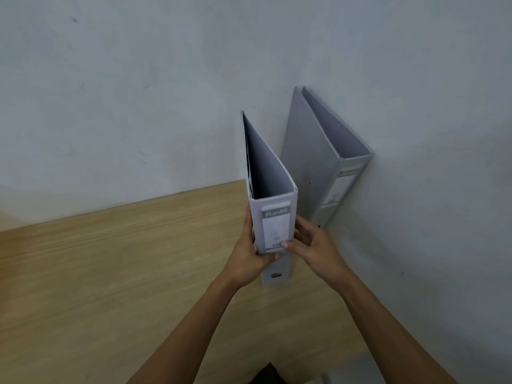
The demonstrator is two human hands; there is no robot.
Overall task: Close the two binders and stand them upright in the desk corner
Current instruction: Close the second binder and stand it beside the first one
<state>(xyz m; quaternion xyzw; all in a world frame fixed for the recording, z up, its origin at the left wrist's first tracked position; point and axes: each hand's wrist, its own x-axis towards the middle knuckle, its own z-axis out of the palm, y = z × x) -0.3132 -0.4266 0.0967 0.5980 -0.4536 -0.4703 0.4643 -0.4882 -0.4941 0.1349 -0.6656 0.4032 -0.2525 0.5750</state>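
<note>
Now both hands, left hand [250, 259] and right hand [313, 252], clamp the stiff, light-looking binder [273, 195] low on its spine, the other binder [318, 162] just beyond the right hand.

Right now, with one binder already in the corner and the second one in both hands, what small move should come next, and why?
Probably slide the held binder rightward until it stands beside the corner binder. The left hand and right hand grip its spine, it is upright and closed, but a gap of bare desk separates the two.
</note>
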